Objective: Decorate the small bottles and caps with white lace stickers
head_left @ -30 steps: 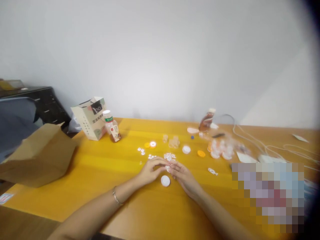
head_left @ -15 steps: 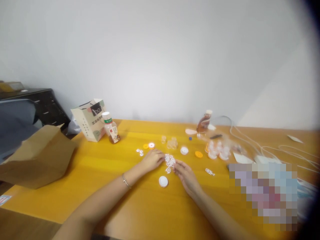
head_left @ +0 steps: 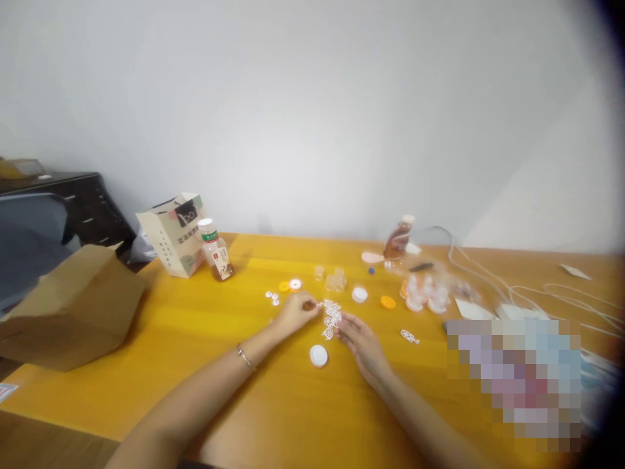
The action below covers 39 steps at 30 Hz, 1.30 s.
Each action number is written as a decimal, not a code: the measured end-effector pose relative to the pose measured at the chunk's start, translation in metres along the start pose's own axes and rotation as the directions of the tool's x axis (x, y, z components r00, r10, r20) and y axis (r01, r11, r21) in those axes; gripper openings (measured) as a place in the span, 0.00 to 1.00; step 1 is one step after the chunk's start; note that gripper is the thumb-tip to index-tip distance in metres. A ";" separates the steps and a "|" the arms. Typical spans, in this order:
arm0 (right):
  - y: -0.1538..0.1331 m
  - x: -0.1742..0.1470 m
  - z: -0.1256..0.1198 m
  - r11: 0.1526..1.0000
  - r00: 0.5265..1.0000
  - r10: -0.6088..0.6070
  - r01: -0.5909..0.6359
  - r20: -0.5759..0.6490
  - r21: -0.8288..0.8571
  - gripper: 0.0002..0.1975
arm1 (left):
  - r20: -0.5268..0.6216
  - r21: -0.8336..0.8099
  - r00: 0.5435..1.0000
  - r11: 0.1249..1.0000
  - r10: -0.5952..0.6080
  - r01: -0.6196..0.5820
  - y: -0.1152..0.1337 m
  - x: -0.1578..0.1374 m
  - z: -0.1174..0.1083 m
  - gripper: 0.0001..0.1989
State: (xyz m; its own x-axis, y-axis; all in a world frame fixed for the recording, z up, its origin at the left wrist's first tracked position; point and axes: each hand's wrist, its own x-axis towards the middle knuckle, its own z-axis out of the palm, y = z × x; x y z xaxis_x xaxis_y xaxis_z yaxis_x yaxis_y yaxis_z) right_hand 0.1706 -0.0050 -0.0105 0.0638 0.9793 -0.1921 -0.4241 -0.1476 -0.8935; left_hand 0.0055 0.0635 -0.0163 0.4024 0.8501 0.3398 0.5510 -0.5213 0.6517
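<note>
A small pile of white openwork plastic pieces, some wheel-shaped, lies between my hands on the wooden table. My left hand, with a bracelet on its wrist, pinches the edge of one such white piece at the pile's left side. From the right, my right hand has its thumb and fingers closed at the pile's edge, on another white piece. Their exact outlines blur together. Just in front sits a round white lid. One separate white openwork piece lies to the right of my right hand.
Behind the hands are small clear cups, a white disc and an orange disc. Clear-topped containers, a brown bottle and cables stand right. A labelled bottle, paper bag and brown bag stand left.
My left hand has drawn slightly left and its thumb and finger now show as a pinch on a white piece. The right hand stays nearly where it was.
</note>
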 end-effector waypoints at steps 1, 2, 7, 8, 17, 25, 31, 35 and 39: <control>0.000 0.000 0.000 1.000 1.000 0.003 -0.003 -0.003 -0.002 0.16 | 0.000 -0.043 1.000 0.999 -0.019 0.019 0.001 -0.002 -0.002 0.15; 0.000 -0.001 0.001 1.000 1.000 0.007 -0.007 -0.006 -0.004 0.16 | 0.006 -0.076 1.000 0.997 -0.031 0.031 0.003 -0.005 -0.003 0.16; 0.001 -0.003 0.004 1.000 1.000 0.022 -0.022 0.017 -0.011 0.15 | 0.064 -0.485 0.984 0.856 -0.167 0.177 0.012 -0.026 -0.012 0.14; 0.001 -0.004 0.005 1.000 0.999 0.024 -0.024 0.024 -0.012 0.15 | 0.079 -0.581 0.974 0.784 -0.212 0.218 0.014 -0.030 -0.013 0.14; 0.004 -0.003 0.003 0.999 0.998 0.037 -0.035 0.050 -0.028 0.16 | 0.114 -0.758 0.955 0.597 -0.275 0.263 0.017 -0.036 -0.011 0.19; 0.005 -0.004 0.003 0.997 0.995 0.054 -0.049 0.086 -0.055 0.17 | 0.097 -0.643 0.970 0.730 -0.224 0.232 0.016 -0.039 -0.006 0.12; 0.007 0.000 0.003 0.983 0.995 -0.014 0.032 0.099 -0.179 0.16 | 0.084 -0.551 0.986 0.817 -0.146 0.168 0.017 -0.037 -0.008 0.15; 0.008 0.000 0.003 0.985 0.995 -0.023 0.040 0.100 -0.170 0.16 | 0.089 -0.541 0.981 0.819 -0.173 0.194 0.016 -0.037 -0.007 0.13; 0.008 -0.001 0.005 0.989 0.994 -0.003 0.019 0.113 -0.145 0.16 | 0.073 -0.601 0.973 0.769 -0.220 0.219 0.019 -0.039 -0.003 0.13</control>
State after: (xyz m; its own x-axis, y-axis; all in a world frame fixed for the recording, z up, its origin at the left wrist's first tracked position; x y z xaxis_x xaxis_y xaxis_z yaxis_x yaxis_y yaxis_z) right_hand 0.1630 -0.0067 -0.0156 -0.0378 0.9891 -0.1422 -0.2874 -0.1471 -0.9464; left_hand -0.0016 0.0207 -0.0146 0.3236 0.9361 0.1380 0.0721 -0.1698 0.9828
